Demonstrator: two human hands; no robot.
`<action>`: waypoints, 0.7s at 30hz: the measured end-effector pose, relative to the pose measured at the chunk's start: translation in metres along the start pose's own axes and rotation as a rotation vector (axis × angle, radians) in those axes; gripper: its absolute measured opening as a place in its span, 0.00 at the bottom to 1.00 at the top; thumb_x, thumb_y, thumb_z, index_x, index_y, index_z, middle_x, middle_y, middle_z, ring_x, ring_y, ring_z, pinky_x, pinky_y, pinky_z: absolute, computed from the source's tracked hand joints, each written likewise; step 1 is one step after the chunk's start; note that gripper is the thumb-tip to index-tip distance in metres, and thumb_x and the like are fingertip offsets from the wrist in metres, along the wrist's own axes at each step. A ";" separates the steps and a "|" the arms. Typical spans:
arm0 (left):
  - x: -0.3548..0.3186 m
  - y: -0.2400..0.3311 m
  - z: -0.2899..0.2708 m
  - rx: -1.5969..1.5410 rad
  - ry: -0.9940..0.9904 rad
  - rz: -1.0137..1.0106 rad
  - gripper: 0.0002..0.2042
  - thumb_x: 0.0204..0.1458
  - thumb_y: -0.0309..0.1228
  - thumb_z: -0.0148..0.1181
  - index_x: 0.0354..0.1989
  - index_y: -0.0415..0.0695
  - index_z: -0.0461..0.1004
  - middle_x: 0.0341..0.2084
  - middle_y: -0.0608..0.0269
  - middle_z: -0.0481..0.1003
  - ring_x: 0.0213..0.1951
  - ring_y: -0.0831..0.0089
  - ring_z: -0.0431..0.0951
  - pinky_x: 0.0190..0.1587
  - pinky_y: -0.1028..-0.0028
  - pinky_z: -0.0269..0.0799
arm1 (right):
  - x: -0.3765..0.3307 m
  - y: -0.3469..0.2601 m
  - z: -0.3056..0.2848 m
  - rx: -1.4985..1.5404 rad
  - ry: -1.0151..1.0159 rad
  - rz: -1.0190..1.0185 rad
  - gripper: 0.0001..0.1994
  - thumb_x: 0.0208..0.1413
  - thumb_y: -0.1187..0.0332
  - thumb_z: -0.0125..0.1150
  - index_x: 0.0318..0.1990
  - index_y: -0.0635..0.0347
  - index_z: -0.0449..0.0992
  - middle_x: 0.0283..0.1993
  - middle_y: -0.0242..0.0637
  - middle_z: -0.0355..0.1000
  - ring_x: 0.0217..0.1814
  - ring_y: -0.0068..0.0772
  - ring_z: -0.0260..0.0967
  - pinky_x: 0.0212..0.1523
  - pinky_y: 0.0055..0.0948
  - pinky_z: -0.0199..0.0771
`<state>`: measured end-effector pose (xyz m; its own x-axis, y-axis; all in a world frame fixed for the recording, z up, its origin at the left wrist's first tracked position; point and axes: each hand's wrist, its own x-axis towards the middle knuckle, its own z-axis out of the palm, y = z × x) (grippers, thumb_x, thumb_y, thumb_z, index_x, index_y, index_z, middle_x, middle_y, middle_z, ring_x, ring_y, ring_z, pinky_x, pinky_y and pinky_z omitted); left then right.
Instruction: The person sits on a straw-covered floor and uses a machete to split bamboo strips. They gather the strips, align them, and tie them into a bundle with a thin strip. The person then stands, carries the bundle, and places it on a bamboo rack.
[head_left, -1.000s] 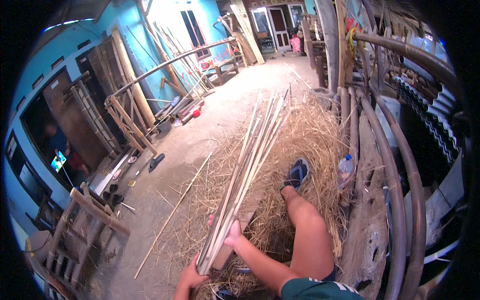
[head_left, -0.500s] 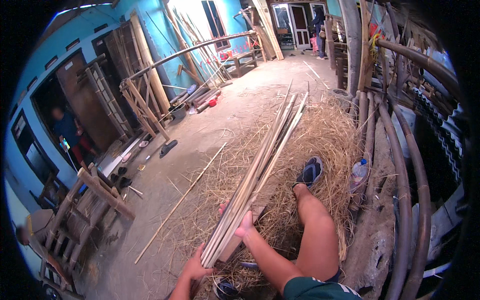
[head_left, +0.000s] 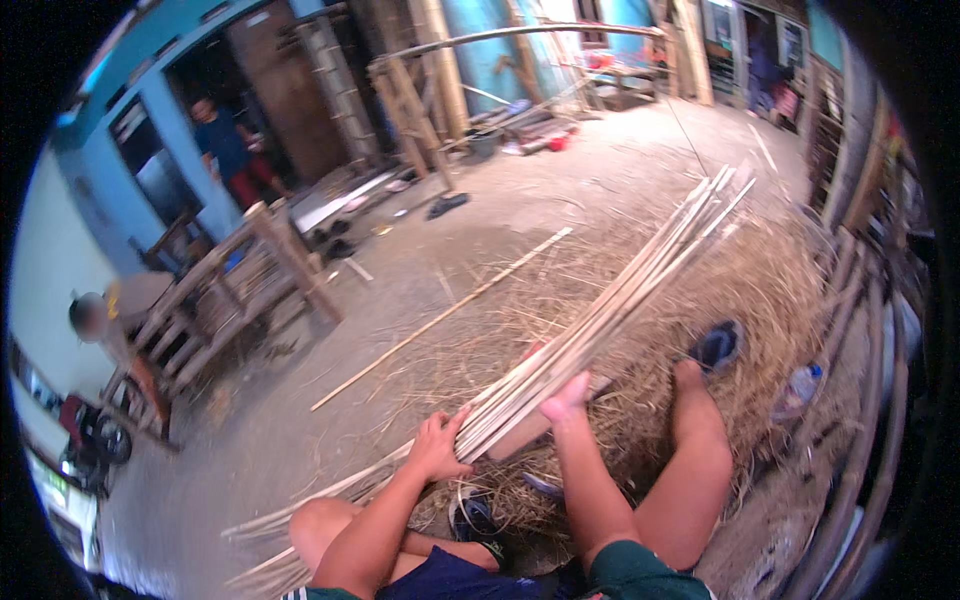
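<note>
A long bundle of pale split bamboo strips [head_left: 610, 305] runs from near my lap up to the far right, lying over a heap of dry shavings [head_left: 720, 290]. My left hand [head_left: 438, 447] grips the near part of the bundle from the left. My right hand [head_left: 566, 396] presses on the strips a little farther along, fingers closed over them. My bare right leg [head_left: 695, 470] stretches out to the right, a blue sandal [head_left: 716, 345] at its foot.
A single long bamboo stick [head_left: 440, 318] lies on the concrete floor to the left. A wooden frame bench [head_left: 225, 290] stands at left. One person stands in the blue doorway [head_left: 225, 140]; another crouches at far left [head_left: 100, 325]. Bent poles [head_left: 870, 330] line the right side.
My view has swung left, so the bundle now sits more to the right. Both hands have stayed on the strips, the left one now gripping them lower down.
</note>
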<state>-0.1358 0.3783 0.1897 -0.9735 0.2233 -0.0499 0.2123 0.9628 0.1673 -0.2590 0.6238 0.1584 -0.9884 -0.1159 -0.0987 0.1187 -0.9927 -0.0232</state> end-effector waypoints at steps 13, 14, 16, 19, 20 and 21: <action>0.020 -0.039 -0.008 -0.696 -0.426 0.088 0.25 0.38 0.33 0.69 0.48 0.41 0.75 0.36 0.57 0.82 0.39 0.66 0.82 0.46 0.65 0.77 | -0.005 -0.015 -0.021 -0.048 -0.316 0.143 0.34 0.63 0.36 0.46 0.54 0.59 0.77 0.51 0.46 0.78 0.58 0.47 0.72 0.61 0.50 0.74; 0.024 -0.044 -0.015 -0.738 -0.436 0.081 0.26 0.38 0.33 0.69 0.49 0.40 0.75 0.35 0.57 0.82 0.39 0.67 0.81 0.45 0.66 0.77 | -0.001 -0.020 -0.024 -0.122 -0.407 0.109 0.37 0.63 0.33 0.43 0.59 0.58 0.74 0.55 0.46 0.76 0.60 0.49 0.71 0.63 0.52 0.71; 0.029 -0.050 -0.027 -0.805 -0.566 0.072 0.36 0.41 0.40 0.74 0.60 0.38 0.68 0.44 0.54 0.80 0.43 0.65 0.79 0.51 0.65 0.74 | 0.004 -0.035 -0.031 -0.273 -0.106 0.075 0.44 0.63 0.29 0.36 0.74 0.55 0.54 0.72 0.47 0.58 0.72 0.50 0.58 0.71 0.52 0.61; 0.025 -0.041 -0.029 -0.661 -0.555 -0.003 0.46 0.43 0.51 0.75 0.66 0.37 0.61 0.54 0.47 0.75 0.52 0.61 0.76 0.59 0.63 0.70 | 0.007 -0.040 -0.035 -0.286 0.082 -0.007 0.48 0.63 0.27 0.32 0.77 0.56 0.43 0.77 0.51 0.45 0.79 0.49 0.46 0.75 0.49 0.53; 0.018 -0.033 -0.021 -0.603 -0.509 0.071 0.54 0.43 0.59 0.73 0.71 0.36 0.53 0.63 0.41 0.67 0.62 0.56 0.70 0.65 0.61 0.64 | 0.006 -0.038 -0.034 -0.285 0.000 -0.038 0.47 0.63 0.28 0.32 0.77 0.56 0.44 0.76 0.52 0.46 0.78 0.50 0.48 0.75 0.49 0.54; 0.013 -0.024 -0.010 -0.545 -0.566 0.006 0.60 0.40 0.60 0.74 0.73 0.32 0.47 0.67 0.33 0.60 0.69 0.51 0.61 0.70 0.60 0.57 | 0.002 -0.033 -0.033 -0.259 -0.048 -0.051 0.46 0.63 0.29 0.32 0.77 0.57 0.45 0.76 0.54 0.47 0.77 0.51 0.49 0.74 0.49 0.56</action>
<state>-0.1540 0.3566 0.1947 -0.7499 0.4127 -0.5171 0.0031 0.7838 0.6210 -0.2621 0.6570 0.1259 -0.9964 -0.0735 -0.0433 0.0828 -0.9562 -0.2809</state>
